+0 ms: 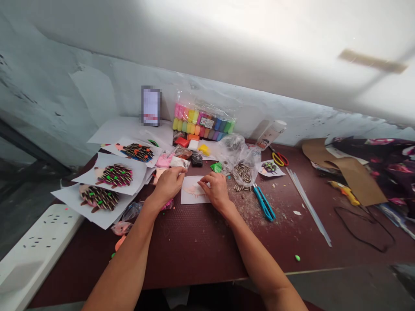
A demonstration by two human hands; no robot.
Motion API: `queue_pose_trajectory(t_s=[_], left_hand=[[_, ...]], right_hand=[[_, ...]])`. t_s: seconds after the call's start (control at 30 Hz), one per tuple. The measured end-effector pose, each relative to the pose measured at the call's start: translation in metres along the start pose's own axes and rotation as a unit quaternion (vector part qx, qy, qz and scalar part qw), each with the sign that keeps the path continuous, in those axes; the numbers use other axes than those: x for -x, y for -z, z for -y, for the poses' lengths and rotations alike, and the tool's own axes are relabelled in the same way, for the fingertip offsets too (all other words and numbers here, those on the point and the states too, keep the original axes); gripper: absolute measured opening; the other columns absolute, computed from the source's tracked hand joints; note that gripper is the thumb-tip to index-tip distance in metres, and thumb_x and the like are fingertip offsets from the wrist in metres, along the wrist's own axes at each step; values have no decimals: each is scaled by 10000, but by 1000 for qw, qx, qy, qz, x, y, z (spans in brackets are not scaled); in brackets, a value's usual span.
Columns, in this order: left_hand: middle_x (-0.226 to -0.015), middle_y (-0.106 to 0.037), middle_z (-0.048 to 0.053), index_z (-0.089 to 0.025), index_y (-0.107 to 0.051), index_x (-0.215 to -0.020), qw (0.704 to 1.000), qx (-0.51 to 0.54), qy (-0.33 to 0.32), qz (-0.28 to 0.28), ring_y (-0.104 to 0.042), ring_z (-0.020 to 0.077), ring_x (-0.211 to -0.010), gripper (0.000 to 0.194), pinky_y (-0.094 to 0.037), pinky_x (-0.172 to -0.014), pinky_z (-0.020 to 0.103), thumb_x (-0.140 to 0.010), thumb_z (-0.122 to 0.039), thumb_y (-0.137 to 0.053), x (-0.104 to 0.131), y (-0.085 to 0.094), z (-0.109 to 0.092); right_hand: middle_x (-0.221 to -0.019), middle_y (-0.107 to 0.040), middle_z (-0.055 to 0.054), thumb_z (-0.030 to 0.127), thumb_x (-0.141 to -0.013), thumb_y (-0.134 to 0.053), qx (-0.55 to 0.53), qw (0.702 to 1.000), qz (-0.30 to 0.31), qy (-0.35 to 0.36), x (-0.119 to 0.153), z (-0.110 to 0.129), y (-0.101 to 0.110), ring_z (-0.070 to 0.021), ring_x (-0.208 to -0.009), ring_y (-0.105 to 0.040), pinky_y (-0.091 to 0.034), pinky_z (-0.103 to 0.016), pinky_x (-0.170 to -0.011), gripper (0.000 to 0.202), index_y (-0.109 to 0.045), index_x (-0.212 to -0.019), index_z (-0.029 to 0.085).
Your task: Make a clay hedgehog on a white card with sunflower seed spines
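Where the person's two forearms reach in over the dark red table (194, 246), a white card (191, 200) lies flat between the hands, a faint outline drawn on it. The right hand (216, 191) is over the card's right part, fingers bent and tips close together; I can't tell whether they pinch anything. The left hand (169, 183) is just beside the card's left edge, thumb and fingertips drawn near each other, and again I can't see whether something is between them. Just beyond sit packets of clay: white (179, 162), black (196, 159), yellow (204, 150) and green (216, 167). A clear bag (234, 147) with striped seeds (244, 173) lies near the right hand, blue pliers (265, 204) beside it. Farther right are scissors (280, 159), clear sticks (309, 208) and a yellow glue gun (345, 192). On the left, hedgehog pictures (116, 175) overlap near a white power strip (42, 235). Against the wall stands a phone (151, 106), its screen blurred.
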State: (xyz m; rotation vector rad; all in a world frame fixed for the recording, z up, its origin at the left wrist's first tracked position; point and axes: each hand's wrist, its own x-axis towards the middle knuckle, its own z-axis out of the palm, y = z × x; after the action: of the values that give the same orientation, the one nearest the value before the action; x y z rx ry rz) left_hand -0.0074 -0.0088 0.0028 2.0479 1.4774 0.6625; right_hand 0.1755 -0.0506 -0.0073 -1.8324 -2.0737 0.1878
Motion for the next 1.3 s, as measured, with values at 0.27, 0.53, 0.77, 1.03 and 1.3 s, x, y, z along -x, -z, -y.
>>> queue_pose_trajectory(t_s=[0.27, 0.53, 0.77, 1.03, 1.3], left_hand=[[-1096, -744, 109, -150, -727, -1053, 998, -65, -12, 21, -671, 254, -1039, 344, -506, -922, 340, -899, -193, -423, 2, -3, -1], [-1129, -726, 99, -167, -709, -1109, 993, -111, -30, 37, -656, 249, -1071, 341, -503, -948, 355, -921, -187, -426, 2, -10, 6], [-1113, -713, 103, -166, -702, -1136, 988, -138, -44, 54, -651, 245, -1049, 340, -497, -915, 336, -935, -195, -429, 3, -10, 5], [-1050, -722, 103, -224, -727, -1159, 973, -200, -66, 92, -652, 258, -1029, 385, -466, -891, 351, -932, -175, -420, 4, -11, 5], [-1020, -732, 99, -258, -735, -1149, 969, -218, -74, 88, -652, 268, -992, 380, -435, -852, 367, -924, -182, -439, 4, -10, 6]], right_hand=[[-929, -652, -55, 323, -937, -611, 36, 998, -30, 38, 0, -4, -7, -200, -909, -538, -336, -331, -833, 176, -758, -983, 238], [-804, -680, -3, 251, -923, -633, -19, 997, -53, 47, -1, -3, -8, -167, -811, -562, -329, -308, -814, 95, -691, -859, 211], [-885, -646, -42, 297, -920, -637, 32, 997, -43, 46, -2, 2, -9, -195, -893, -528, -326, -322, -825, 115, -705, -882, 213], [-856, -628, -51, 330, -949, -585, 67, 996, -5, 58, 0, 2, -8, -195, -884, -505, -323, -331, -826, 211, -744, -867, 219], [-952, -647, -67, 174, -914, -546, 66, 996, 2, 54, 13, -3, 11, -210, -919, -509, -312, -350, -841, 266, -751, -1066, 250]])
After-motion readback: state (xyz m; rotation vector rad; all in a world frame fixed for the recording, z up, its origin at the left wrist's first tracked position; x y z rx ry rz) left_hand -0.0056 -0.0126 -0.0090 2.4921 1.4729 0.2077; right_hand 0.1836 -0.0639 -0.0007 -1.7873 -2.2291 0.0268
